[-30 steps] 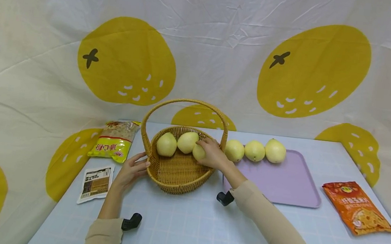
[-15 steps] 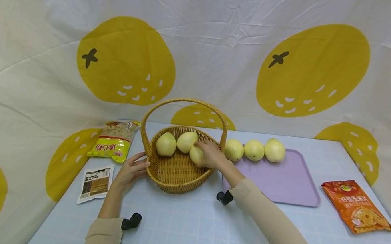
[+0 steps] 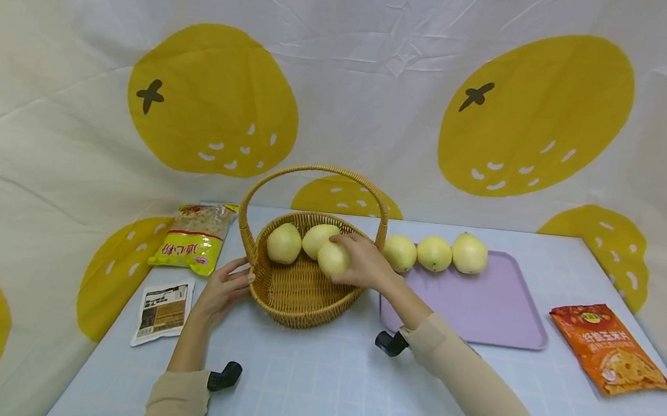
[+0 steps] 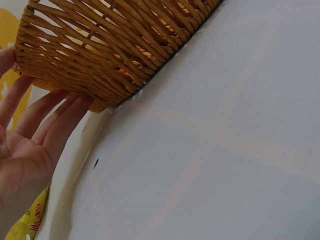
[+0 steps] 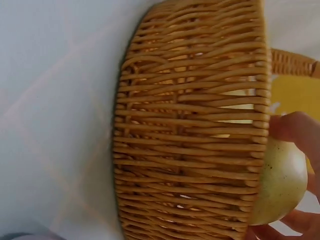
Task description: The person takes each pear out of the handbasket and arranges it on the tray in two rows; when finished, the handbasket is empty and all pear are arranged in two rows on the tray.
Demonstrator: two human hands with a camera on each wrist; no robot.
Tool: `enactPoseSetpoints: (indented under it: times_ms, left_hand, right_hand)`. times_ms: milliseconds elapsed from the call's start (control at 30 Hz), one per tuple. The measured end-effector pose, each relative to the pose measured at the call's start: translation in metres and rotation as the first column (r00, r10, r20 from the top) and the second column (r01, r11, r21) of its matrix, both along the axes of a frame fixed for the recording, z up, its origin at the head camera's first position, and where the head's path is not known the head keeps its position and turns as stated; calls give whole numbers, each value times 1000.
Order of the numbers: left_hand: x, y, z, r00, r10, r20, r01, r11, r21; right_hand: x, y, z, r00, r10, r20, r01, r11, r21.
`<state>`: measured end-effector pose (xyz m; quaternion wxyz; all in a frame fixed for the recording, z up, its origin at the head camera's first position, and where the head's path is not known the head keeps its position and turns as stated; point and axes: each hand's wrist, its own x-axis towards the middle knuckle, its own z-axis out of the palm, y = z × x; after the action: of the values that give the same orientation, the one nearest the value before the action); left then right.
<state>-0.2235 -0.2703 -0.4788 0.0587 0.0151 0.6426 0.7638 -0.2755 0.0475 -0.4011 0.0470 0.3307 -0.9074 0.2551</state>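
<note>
My right hand [image 3: 362, 261] holds a pale yellow pear [image 3: 334, 259] between thumb and fingers over the right part of a wicker basket [image 3: 296, 319]. In the right wrist view that pear [image 5: 284, 182] shows above the basket's rim, its lower part hidden by the weave. Two more pears lie inside the basket, one at the left [image 3: 284, 243] and another at the back [image 3: 319, 239], partly covered by the held one. My left hand [image 3: 225, 290] touches the basket's left side; in the left wrist view its fingers [image 4: 65, 120] are stretched out against the wicker wall.
Several things surround the basket. A purple tray [image 3: 476, 313] at the right bears three pears [image 3: 434, 254] along its back edge. An orange snack bag [image 3: 610, 349] lies farther right. Left of the basket are a yellow food bag [image 3: 194, 237] and a small white-and-brown packet [image 3: 163, 313].
My right hand has lifted the pear slightly and shifted it left, toward the pear at the back. The left hand has stayed at the basket's side.
</note>
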Motion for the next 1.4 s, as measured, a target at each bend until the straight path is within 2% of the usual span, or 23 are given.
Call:
enactPoseSetpoints:
  times_ms: [167,367,667,867,1067,1267,1400]
  left_hand:
    - [0,0,1,1000,-9,4,9,1000,-4]
    - [0,0,0,1000,-12,6,12,1000,-6]
    - [0,0,0,1000,6,18,-6,1000,5]
    - [0,0,-1,1000,2,2,-2,1000,10]
    - [0,1,-2,1000,0,8,-1,1000,20]
    - [0,2,-1,1000,-4,0,4,1000,7]
    - [0,1,1,1000,2,2,-2,1000,0]
  right_hand:
    - [9,7,13,1000,-22,-15,21,998,-63]
    - [19,21,30,999,18,-27,-23,982,-188]
    - [36,53,46,1000,26,6,-25,988,-151]
    - [45,81,44,1000,9,20,-5,988,-153]
    - [48,117,35,999,-47,8,47,985,-167]
    - [52,149,26,992,-111,58,119,977,-177]
    - [56,162,17,990,-121,67,131,978,-161]
